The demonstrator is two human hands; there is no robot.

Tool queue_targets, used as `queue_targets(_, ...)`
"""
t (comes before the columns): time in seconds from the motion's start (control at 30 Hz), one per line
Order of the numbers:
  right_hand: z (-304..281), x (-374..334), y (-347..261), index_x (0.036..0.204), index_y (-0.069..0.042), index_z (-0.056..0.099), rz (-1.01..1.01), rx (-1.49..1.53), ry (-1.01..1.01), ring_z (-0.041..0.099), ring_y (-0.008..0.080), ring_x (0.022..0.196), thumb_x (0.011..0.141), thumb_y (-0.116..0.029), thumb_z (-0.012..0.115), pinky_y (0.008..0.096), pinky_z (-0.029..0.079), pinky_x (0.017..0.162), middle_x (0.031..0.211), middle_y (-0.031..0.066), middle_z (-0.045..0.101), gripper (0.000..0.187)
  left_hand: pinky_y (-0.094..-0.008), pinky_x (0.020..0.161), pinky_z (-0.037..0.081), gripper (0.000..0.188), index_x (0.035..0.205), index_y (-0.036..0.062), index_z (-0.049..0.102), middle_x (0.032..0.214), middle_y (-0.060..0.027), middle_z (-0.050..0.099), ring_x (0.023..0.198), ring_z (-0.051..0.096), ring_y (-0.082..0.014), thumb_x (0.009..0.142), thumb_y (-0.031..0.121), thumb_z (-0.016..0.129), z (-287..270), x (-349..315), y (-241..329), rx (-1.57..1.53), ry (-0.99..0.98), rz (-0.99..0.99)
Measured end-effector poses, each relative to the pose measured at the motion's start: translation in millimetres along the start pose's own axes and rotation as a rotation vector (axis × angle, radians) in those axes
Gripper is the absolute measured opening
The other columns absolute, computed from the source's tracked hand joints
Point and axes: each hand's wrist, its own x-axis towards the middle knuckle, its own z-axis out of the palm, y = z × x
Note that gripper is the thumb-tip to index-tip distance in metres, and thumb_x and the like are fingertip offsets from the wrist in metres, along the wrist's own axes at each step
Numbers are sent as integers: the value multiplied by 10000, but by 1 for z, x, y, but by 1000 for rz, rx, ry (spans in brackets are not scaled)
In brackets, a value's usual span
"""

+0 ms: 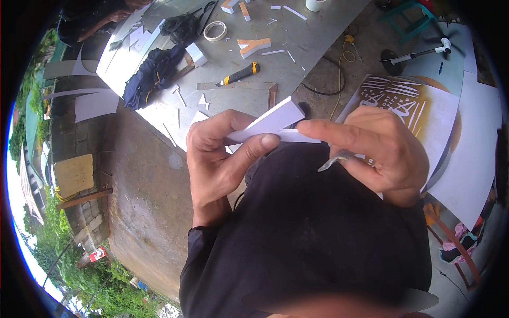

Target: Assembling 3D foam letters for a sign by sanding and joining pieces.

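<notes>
My left hand (220, 153) pinches a white piece of board (273, 117) between thumb and fingers. Two flat strips of it meet at a narrow angle near the palm and spread apart to the right. With its index finger stretched out, my right hand (379, 151) reaches to the right end of this piece; the fingertip is at or very near its edge. Under the curled fingers of that same hand is a small crumpled silvery tube (335, 160), partly hidden by the grip. Black sleeves cover my arms.
Ahead on the metal table (297, 40) lie a yellow-black utility knife (241, 73), a metal square (272, 95), a tape roll (215, 31), a Y-shaped block (253, 46), white scraps and dark cloth (151, 77). Printed sheets (408, 100) are at right. Another person's hand (114, 16) works far left.
</notes>
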Motion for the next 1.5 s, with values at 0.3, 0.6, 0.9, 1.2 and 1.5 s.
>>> queue_targets(0.3, -2, -17, 10, 1290, 69, 583, -61, 46, 270, 668, 245, 701, 587, 63, 582, 342, 488, 668, 843, 134, 722, 703, -235, 633, 492, 174, 891, -11, 664, 764, -72, 694, 672, 628, -100, 846, 98, 791, 1, 3, -16, -299, 24, 22)
queue_targets(0.6, -6, -9, -1, 1249, 6, 629, -101, 19, 75, 662, 253, 632, 604, 86, 657, 343, 471, 583, 793, 92, 706, 650, -248, 653, 478, 171, 831, 1, 697, 754, -72, 722, 692, 668, -116, 767, 70, 840, 2, 0, 0, 40, -74, 85)
queue_targets(0.9, -2, 2, -2, 1215, -15, 665, -46, 1, 26, 666, 243, 626, 596, 94, 658, 338, 476, 565, 757, 82, 702, 628, -264, 649, 480, 187, 816, 5, 691, 755, -73, 721, 702, 665, -121, 751, 73, 852, 5, -3, -3, -31, 1, 48)
queue_targets(1.2, -14, -19, 12, 1217, 78, 606, -110, 81, 229, 688, 258, 700, 597, 45, 591, 329, 504, 662, 821, 144, 719, 621, -304, 692, 412, 141, 922, 17, 665, 834, -94, 755, 701, 687, -152, 809, 18, 751, 0, 8, -22, 177, 63, 527)
queue_targets(1.5, -3, -19, 21, 1108, 58, 687, -10, 195, 369, 723, 250, 803, 667, 109, 615, 300, 567, 746, 935, 176, 731, 450, -279, 642, 377, 204, 991, 108, 666, 921, -94, 761, 718, 703, -156, 823, 35, 757, 1, 14, -16, 638, 215, 853)
